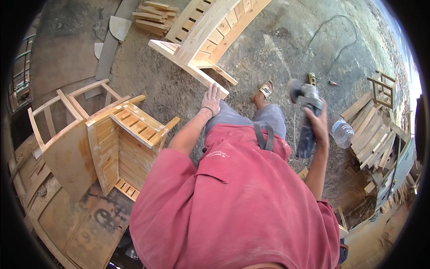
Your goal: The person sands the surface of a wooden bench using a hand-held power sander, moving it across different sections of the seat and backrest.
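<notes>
- Two bare hands show in the head view: the left hand (211, 101) just above centre at 12 o'clock, the right hand (317, 121) near 3 o'clock.
- Left fingers are extended and lie on the near end of a pale slatted wooden furniture frame (195, 71) at 12 o'clock, whose far end the picture's upper edge cuts off.
- Right fingers wrap the dark body of an angle grinder (306, 141), also near 3 o'clock, its head toward 12; the grip partly hides the body, and the disc (295, 91) is blurred.
- A dark cord (355, 33) loops at 2 o'clock; whether it joins the grinder is unclear.
- Just beyond the grinder's head, a yellowish object (311, 79) is too small to identify.
- The red shirt (244, 193) hides much of the legs; one sandalled foot (266, 88) shows between 1 and 2 o'clock.
- At 3 o'clock, a clear plastic bottle (343, 133) stands out near stacked planks (369, 134); whether it holds liquid cannot be told.
- A slatted wooden seat (139, 152) lies at 9 o'clock, partly behind the left sleeve.
</notes>
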The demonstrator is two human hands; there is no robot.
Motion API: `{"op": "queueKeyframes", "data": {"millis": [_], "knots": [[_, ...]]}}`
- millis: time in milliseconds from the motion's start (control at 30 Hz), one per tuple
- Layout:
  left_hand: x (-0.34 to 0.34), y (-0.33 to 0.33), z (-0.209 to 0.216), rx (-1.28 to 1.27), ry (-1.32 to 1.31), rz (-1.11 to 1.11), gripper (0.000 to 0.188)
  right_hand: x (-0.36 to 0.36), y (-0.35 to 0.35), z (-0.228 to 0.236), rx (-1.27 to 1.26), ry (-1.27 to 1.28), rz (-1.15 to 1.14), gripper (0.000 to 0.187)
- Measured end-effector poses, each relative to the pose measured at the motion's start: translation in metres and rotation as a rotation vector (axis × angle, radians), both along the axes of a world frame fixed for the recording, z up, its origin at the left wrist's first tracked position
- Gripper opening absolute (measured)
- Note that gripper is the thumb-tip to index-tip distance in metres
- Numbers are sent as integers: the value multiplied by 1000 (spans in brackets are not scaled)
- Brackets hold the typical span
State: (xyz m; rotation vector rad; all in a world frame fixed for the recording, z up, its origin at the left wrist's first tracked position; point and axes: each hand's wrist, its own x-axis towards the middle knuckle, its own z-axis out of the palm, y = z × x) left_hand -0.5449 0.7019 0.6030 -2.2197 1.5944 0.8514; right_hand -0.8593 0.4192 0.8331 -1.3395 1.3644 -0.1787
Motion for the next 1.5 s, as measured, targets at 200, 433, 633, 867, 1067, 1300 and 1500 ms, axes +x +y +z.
{"op": "queueKeyframes", "data": {"millis": [200,433,633,867,1067,1300,1500], "knots": [[43,58,18,-333,231,46,69,109,81,-95,-9,45,303,98],[139,244,-14,-147,325,799,56,198,161,-124,53,195,326,103],[176,396,-56,82,400,1248,52,263,189,-135,-79,329,383,108],[168,410,-75,-203,756,1557,44,345,181,-147,-44,360,445,113],[169,378,-69,-215,803,1549,45,387,177,-161,-89,287,469,117],[182,355,-74,-262,752,1486,40,359,162,-156,18,235,483,111],[203,195,-32,-433,392,840,48,284,179,-145,-24,325,426,118]]}}
